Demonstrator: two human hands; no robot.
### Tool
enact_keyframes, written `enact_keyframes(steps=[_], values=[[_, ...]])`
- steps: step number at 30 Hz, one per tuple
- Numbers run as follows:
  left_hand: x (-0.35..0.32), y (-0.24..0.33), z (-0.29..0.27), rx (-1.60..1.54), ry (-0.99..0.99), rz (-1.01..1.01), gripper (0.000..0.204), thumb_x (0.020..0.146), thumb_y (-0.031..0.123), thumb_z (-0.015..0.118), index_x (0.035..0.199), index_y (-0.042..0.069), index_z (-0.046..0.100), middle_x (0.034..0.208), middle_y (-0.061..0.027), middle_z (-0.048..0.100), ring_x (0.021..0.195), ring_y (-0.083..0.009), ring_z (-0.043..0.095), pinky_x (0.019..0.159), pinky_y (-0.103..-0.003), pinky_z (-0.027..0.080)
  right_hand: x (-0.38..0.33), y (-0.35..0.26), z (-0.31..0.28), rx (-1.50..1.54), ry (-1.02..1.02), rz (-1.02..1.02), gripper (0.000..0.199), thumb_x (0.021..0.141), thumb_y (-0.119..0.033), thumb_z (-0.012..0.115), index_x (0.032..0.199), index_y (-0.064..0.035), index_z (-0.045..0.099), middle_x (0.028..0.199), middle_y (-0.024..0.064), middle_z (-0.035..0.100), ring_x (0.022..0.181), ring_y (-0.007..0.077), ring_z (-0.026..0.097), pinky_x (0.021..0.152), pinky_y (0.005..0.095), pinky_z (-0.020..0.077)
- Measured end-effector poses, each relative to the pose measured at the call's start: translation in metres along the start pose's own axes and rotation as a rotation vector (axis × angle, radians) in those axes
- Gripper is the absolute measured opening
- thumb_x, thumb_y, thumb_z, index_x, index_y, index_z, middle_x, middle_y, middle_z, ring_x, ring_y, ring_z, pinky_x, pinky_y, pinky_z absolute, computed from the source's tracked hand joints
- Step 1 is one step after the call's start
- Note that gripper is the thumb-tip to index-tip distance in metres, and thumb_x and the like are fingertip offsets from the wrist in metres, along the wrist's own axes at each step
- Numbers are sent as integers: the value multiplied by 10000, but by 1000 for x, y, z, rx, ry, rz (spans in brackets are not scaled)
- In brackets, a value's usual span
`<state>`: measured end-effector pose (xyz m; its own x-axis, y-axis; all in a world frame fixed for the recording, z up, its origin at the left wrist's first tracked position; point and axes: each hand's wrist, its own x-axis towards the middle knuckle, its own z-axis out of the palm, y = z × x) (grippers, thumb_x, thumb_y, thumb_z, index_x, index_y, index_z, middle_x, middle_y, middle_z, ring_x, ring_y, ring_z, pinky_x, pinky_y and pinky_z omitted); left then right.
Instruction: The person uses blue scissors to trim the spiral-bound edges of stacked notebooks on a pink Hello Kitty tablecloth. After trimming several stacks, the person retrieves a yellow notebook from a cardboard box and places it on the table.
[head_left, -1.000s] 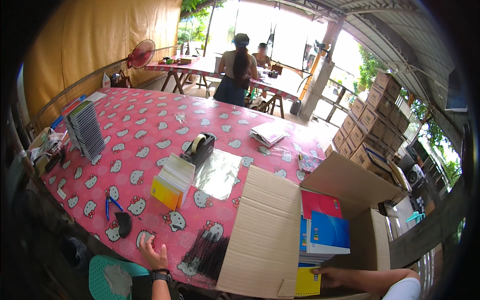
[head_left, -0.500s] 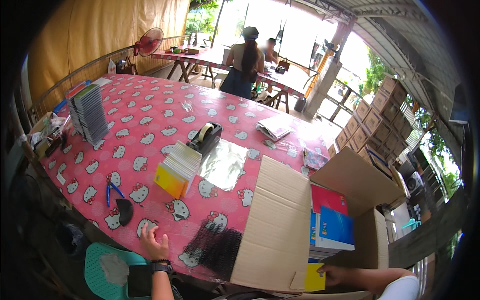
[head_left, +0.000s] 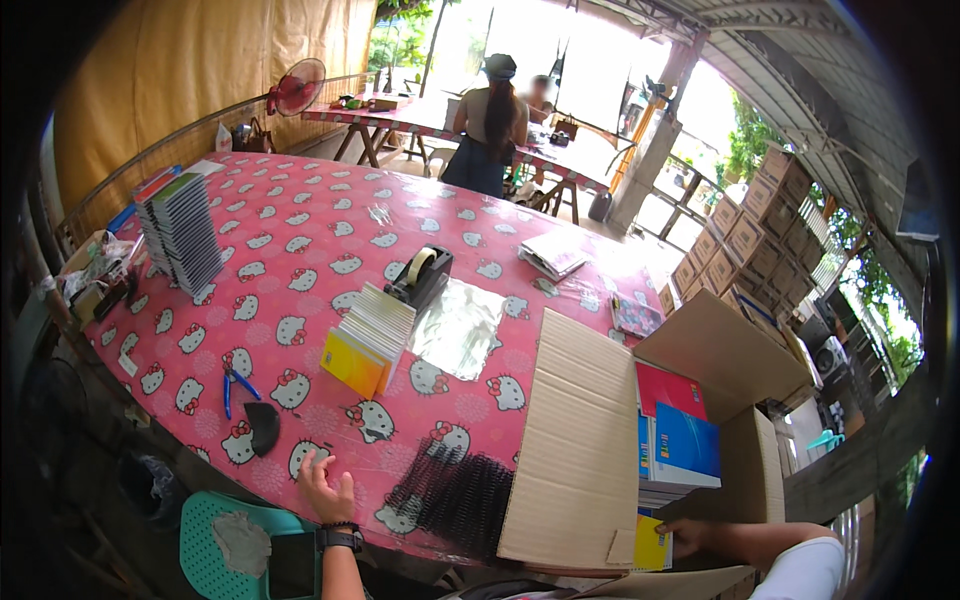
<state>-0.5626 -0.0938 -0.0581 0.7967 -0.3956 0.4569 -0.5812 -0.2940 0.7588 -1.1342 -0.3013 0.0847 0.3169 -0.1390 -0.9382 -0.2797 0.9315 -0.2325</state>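
Since prev. frame, left hand (head_left: 325,488) stays flat, open on pink cat-print tablecloth (head_left: 300,260); right hand (head_left: 690,537), grip unclear, reaches into open brown cardboard box (head_left: 600,440) w/ books. Packing step; next: seat book flat.

the left hand (head_left: 325,488) is lying flat, palm down, fingers spread, a dark watch on its wrist; the right hand (head_left: 688,536) is reaching leftward, fingers curled, forearm in a white sleeve

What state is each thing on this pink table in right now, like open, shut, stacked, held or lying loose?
Cardboard box: open, flaps spread, books stacked inside.
Left hand: empty, resting flat on the table edge.
Right hand: touching a yellow book inside the box.
Pliers: lying loose, handles slightly apart.
Yellow-covered notebooks: stacked, leaning.
Tape dispenser: upright, roll loaded.
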Motion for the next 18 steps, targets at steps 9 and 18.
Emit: enact_keyframes(steps=[9,18], values=[[0,-2,1,-79,22,-13,351,656,186,619,977,48,589,1216,-146,487,1087,-328,464,913,-433,386,22,3,-23,102,-163,-19,544,778,-179,663,1231,45,464,1238,171,559,1148,307,520,1042,469,303],[0,4,-3,-133,-27,-43,339,651,204,627,949,46,601,1184,-147,509,1051,-317,489,881,-416,413,13,-15,-36,360,-734,147,655,798,-202,641,1340,26,352,1348,160,458,1259,307,415,1074,489,252]])
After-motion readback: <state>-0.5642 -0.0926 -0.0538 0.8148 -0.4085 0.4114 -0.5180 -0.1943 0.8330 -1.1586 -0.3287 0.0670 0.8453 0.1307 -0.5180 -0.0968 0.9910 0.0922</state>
